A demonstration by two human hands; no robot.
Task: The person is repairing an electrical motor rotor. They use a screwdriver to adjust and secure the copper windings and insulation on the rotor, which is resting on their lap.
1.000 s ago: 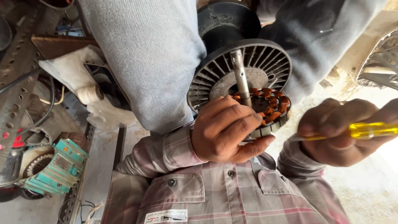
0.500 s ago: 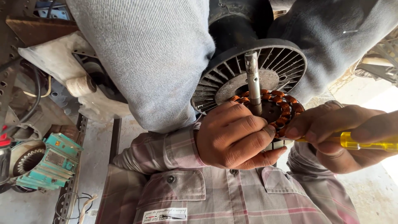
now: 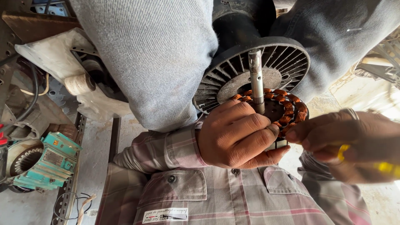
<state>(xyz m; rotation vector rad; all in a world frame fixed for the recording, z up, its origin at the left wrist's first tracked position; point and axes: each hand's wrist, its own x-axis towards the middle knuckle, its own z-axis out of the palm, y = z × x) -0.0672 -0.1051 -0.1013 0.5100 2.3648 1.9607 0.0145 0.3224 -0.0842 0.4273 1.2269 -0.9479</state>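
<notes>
Closer now than half a second ago, the right hand (image 3: 354,143) has moved in until its fingertips almost meet the copper-wound stator (image 3: 277,110), its fingers clamped around a yellow-handled screwdriver (image 3: 375,163) that shows only as a blurred streak. At centre frame the left hand (image 3: 237,135) is wrapped over the near edge of the stator, fingers curled shut on it, thumb underneath. The stator sits around a steel shaft (image 3: 256,79) that rises from a black finned motor housing (image 3: 254,75), which is wedged between the person's knees in grey trousers (image 3: 154,58). A plaid shirt (image 3: 221,196) fills the bottom of the view. To the left, well apart from both hands, a teal motor part (image 3: 48,160) lies on the floor beside a perforated metal strip (image 3: 68,191), with a crumpled white cloth (image 3: 54,54) further up.
</notes>
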